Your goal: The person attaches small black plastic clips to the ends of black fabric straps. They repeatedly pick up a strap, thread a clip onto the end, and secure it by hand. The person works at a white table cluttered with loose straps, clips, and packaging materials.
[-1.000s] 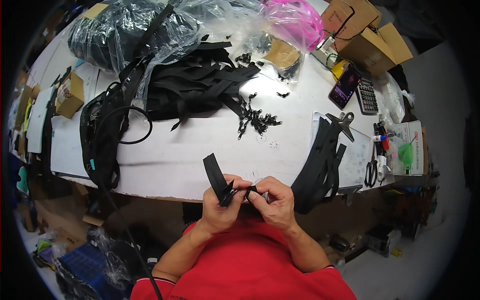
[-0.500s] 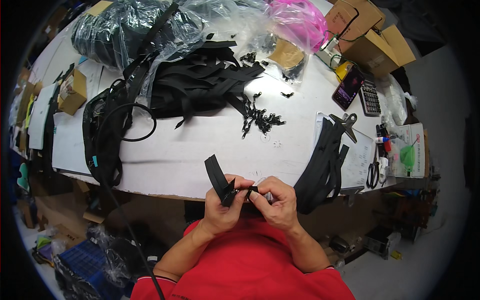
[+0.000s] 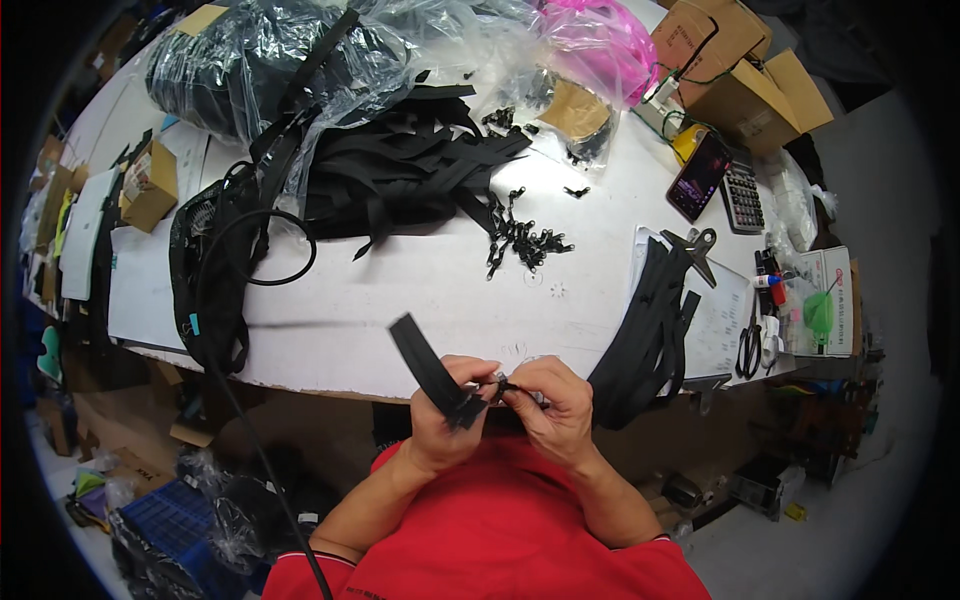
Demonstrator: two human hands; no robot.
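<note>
At the table's front edge my left hand (image 3: 447, 412) is closed around a black zipper tape (image 3: 424, 362), whose free end sticks up and to the left. My right hand (image 3: 556, 407) meets it fingertip to fingertip, pinching a small dark zipper slider (image 3: 502, 384) at the end of the tape. Fingers partly cover the slider, and I cannot tell whether the tape runs through it. Beyond my hands lies a loose pile of small black zipper sliders (image 3: 523, 240). Farther left is a large tangle of black zipper tapes (image 3: 390, 175).
Right of my hands, more black tapes (image 3: 640, 335) hang over the table edge beside a metal clip (image 3: 697, 252). A phone (image 3: 699, 177), a calculator (image 3: 741, 195) and scissors (image 3: 749, 345) lie farther right. A black cable (image 3: 245, 425) hangs at left. Plastic bags (image 3: 270, 70) fill the back.
The tape's free end has tipped left and lower in my left hand. Both hands stay together, with small finger shifts around the slider.
</note>
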